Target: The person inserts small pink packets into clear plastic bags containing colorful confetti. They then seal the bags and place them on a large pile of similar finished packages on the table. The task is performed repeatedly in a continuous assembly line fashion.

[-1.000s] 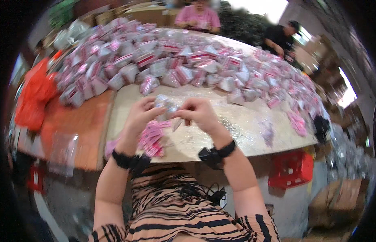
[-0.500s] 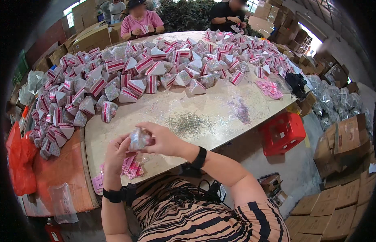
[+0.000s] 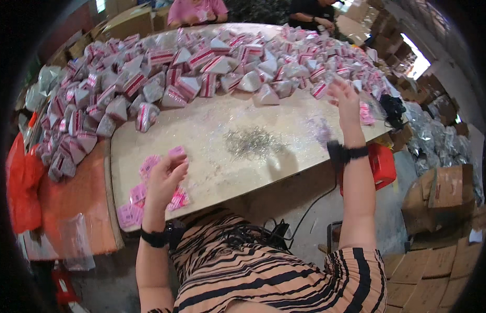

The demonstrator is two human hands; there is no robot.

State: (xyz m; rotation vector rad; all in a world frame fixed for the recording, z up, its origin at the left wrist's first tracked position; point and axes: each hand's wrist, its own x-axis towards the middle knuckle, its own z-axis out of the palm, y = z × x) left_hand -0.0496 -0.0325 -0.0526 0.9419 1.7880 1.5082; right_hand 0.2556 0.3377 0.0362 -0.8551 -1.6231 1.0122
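My left hand (image 3: 169,175) hovers over loose pink printed cards (image 3: 132,201) at the table's near left edge. Its fingers are loosely curled but apart, and I see nothing held in them. Further out to the right, my right hand (image 3: 345,96) is raised with spread fingers at the near edge of a big pile of wedge-shaped packets (image 3: 217,65). These are white and clear, with pink bands. That hand is empty and slightly blurred. Between the hands, a loose heap of thin silvery strands (image 3: 253,142) lies on the pale tabletop (image 3: 211,177).
More pink cards (image 3: 366,113) and a dark object (image 3: 393,109) sit at the right table edge. A red stool (image 3: 381,167) stands below. Cardboard boxes (image 3: 436,255) fill the lower right, and a red bag (image 3: 25,182) hangs left. Two people (image 3: 198,11) work across the table.
The small clear packet that both hands held is no longer in them. My right hand has swung out right toward the pile; my left stays near the pink cards. The view has tilted slightly.
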